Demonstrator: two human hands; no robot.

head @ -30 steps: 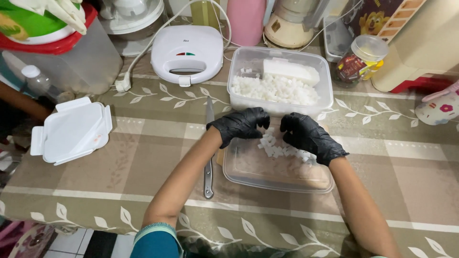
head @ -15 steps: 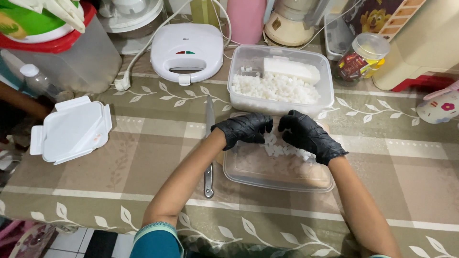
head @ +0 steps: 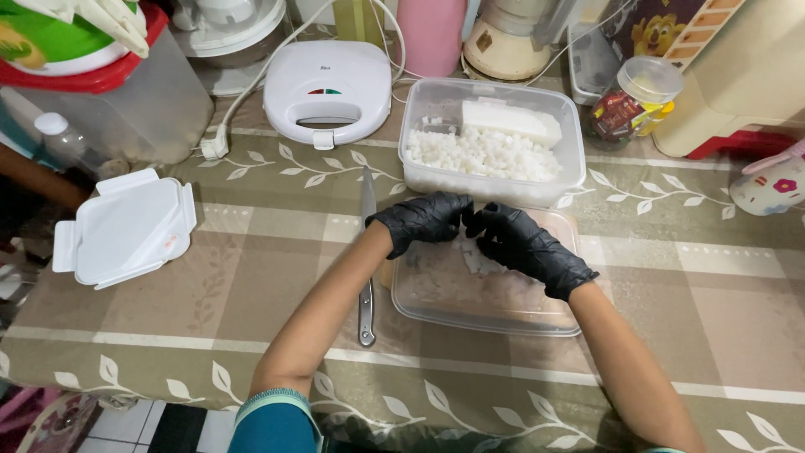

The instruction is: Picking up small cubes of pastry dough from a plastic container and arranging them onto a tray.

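Far left, a lid lies flat on the desk, well apart from the hands. Behind it a clear bin is cut off by the frame's top edge; a small bottle stands beside it, partly hidden.

A white sandwich maker sits shut at the back, cord running to a plug. A knife lies lengthwise on the desk, its middle hidden under the left forearm; blade tip and handle end show.

Left hand, black glove, fingers curled inward, over the near-left rim of the tray. Right hand, also gloved, meets it fingertip to fingertip. The two are pressed close together above the tray. Whether they pinch anything between them cannot be told: the fingertips hide the contact point.

White bits lie in the tray just under the hands; the rest of its contents are faint through the clear plastic and hard to make out.

Behind, touching the tray's far rim, a tub holds white cubes and an uncut white block.

Right: a jar and a floral cup, cut off by the edge.
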